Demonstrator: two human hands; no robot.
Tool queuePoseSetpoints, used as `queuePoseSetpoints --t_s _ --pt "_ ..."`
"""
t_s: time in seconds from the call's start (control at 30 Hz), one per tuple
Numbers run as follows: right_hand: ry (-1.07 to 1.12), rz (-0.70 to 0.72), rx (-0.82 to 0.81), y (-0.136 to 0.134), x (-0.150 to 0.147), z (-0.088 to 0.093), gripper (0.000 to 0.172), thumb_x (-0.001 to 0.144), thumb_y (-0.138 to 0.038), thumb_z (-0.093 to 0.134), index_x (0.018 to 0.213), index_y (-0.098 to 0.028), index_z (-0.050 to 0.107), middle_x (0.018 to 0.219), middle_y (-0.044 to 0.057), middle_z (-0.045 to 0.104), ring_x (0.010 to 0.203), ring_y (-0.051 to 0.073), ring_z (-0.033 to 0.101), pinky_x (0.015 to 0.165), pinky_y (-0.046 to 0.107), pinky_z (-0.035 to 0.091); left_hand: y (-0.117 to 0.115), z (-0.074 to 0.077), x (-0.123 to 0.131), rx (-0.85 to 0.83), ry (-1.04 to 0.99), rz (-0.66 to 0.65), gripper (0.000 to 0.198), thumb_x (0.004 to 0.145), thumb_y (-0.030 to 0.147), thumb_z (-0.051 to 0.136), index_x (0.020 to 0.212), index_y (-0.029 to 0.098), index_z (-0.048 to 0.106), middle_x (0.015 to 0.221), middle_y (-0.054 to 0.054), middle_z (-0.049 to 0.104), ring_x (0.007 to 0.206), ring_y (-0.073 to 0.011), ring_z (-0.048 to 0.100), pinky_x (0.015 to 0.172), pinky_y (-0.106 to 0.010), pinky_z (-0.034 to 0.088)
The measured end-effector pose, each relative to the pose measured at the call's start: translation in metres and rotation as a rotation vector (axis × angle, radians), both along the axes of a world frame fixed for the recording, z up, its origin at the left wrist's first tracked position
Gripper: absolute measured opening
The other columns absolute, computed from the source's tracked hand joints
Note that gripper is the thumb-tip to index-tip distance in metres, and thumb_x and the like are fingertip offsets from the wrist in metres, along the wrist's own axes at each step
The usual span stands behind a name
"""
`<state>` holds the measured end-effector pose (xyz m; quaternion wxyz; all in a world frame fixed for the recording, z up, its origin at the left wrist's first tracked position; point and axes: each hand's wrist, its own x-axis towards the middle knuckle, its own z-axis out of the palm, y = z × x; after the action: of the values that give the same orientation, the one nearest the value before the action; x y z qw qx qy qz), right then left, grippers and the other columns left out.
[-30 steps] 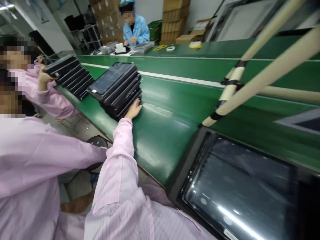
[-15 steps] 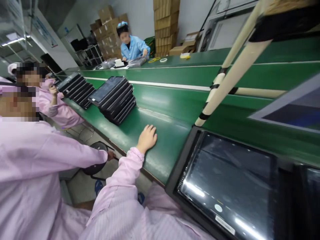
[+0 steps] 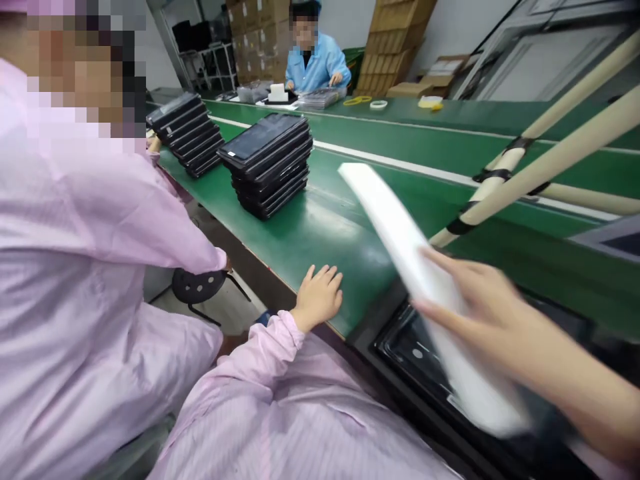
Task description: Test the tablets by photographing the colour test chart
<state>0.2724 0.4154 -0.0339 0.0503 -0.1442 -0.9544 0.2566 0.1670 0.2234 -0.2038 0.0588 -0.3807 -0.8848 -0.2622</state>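
My left hand [image 3: 320, 298] lies palm down near the front edge of the green bench [image 3: 280, 247], fingers spread, holding nothing. On the right, my right hand [image 3: 487, 303] grips a long, flat white slab [image 3: 395, 227] between thumb and fingers. Motion blurs the slab, and its exact kind cannot be made out. It is held tilted above a black-framed panel with a glossy dark screen [image 3: 400, 343], hiding much of it. A round pale sticker shows on that screen.
Two stacks of dark flat-screen units [image 3: 270, 137] [image 3: 187, 137] stand farther along the bench. Cream pipes with black joints [image 3: 505, 167] slant across the right. A co-worker in pink [image 3: 90, 220] sits close on the left, beside a black stool [image 3: 197, 285]. Another person in blue [image 3: 317, 63] works across the bench.
My right hand has come into view with the white slab, over the dark screen. My left hand stays spread on the bench. The view has shifted, and the pink co-worker appears nearer.
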Motion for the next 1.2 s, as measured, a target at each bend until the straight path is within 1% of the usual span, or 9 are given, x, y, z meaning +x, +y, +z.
queuePoseSetpoints --t_s 0.13,0.23,0.37,0.47,0.6,0.7,0.77,0.9,1.2 --pt "-0.07 -0.068 -0.428 -0.061 -0.094 -0.008 0.092 0.088 -0.056 0.054 0.161 -0.011 0.022 0.157 0.024 0.026 0.148 0.037 0.033 0.125 0.046 0.024 -0.021 -0.008 0.019 0.093 0.035 0.0 0.038 0.093 0.024 0.053 0.128 0.013 0.063 0.138 -0.015 0.063 0.135 -0.0296 0.054 0.115 -0.051 0.041" --pt "-0.033 0.079 -0.54 -0.093 -0.095 -0.006 0.085 0.092 -0.059 0.044 0.161 -0.013 0.024 0.162 0.017 0.027 0.152 0.029 0.027 0.126 0.043 0.022 -0.048 -0.009 0.04 0.19 0.065 0.004 0.03 0.09 0.015 0.051 0.114 0.015 0.069 0.123 -0.012 0.072 0.125 -0.0261 0.062 0.108 -0.048 0.048" --pt "0.011 0.345 -0.424 -0.077 0.006 0.004 0.076 0.085 -0.064 0.054 0.147 -0.02 0.053 0.156 0.013 0.042 0.148 0.031 0.036 0.124 0.05 0.025 -0.087 0.01 0.079 0.325 0.061 -0.037 0.026 0.085 0.006 0.048 0.09 0.018 0.07 0.093 -0.007 0.077 0.098 -0.0195 0.072 0.092 -0.038 0.058" --pt "-0.032 0.333 -0.327 -0.033 0.111 0.017 0.049 0.087 -0.061 0.056 0.126 -0.035 0.069 0.136 0.007 0.063 0.127 0.031 0.059 0.114 0.051 0.044 -0.095 0.038 0.099 0.393 0.017 -0.109 0.025 0.087 0.007 0.047 0.088 0.019 0.069 0.091 -0.007 0.075 0.09 -0.0184 0.07 0.084 -0.035 0.058" --pt "0.063 -0.268 -0.389 0.001 0.221 0.02 0.035 0.082 -0.063 0.06 0.109 -0.045 0.074 0.12 0.003 0.071 0.113 0.032 0.067 0.103 0.056 0.052 -0.064 0.08 0.097 0.422 -0.061 -0.273 0.026 0.092 0.01 0.045 0.099 0.019 0.068 0.101 -0.01 0.073 0.101 -0.0203 0.067 0.091 -0.039 0.054" --pt "0.149 -0.683 -0.595 -0.005 0.253 0.005 0.038 0.088 -0.062 0.055 0.117 -0.043 0.071 0.131 0.001 0.067 0.125 0.029 0.061 0.113 0.053 0.045 -0.025 0.108 0.085 0.272 -0.072 -0.307 0.029 0.095 0.017 0.046 0.114 0.018 0.067 0.114 -0.013 0.072 0.111 -0.0243 0.064 0.099 -0.045 0.049" --pt "0.215 -0.729 -0.784 -0.017 0.254 -0.008 0.053 0.089 -0.064 0.055 0.134 -0.038 0.061 0.143 0.002 0.058 0.135 0.027 0.053 0.12 0.05 0.037 -0.005 0.121 0.079 0.118 -0.085 -0.255 0.035 0.096 0.023 0.044 0.124 0.015 0.064 0.122 -0.015 0.07 0.116 -0.0279 0.062 0.104 -0.05 0.046" --pt "0.203 -0.562 -1.092 -0.042 0.23 -0.027 0.093 0.082 -0.075 0.056 0.16 -0.032 0.026 0.163 0.001 0.028 0.149 0.03 0.032 0.124 0.052 0.027 0.006 0.129 0.077 -0.056 -0.371 -0.223 0.049 0.098 0.032 0.043 0.143 0.015 0.05 0.14 -0.016 0.061 0.131 -0.0281 0.056 0.114 -0.051 0.038" --pt "0.152 -0.5 -1.093 -0.051 0.19 -0.026 0.107 0.082 -0.076 0.051 0.163 -0.018 0.011 0.167 0.0 0.006 0.157 0.024 0.004 0.128 0.046 0.001 0.0 0.126 0.095 0.297 -0.885 -0.115 0.056 0.094 0.042 0.056 0.146 0.024 0.044 0.153 -0.012 0.05 0.143 -0.0243 0.046 0.121 -0.045 0.032"
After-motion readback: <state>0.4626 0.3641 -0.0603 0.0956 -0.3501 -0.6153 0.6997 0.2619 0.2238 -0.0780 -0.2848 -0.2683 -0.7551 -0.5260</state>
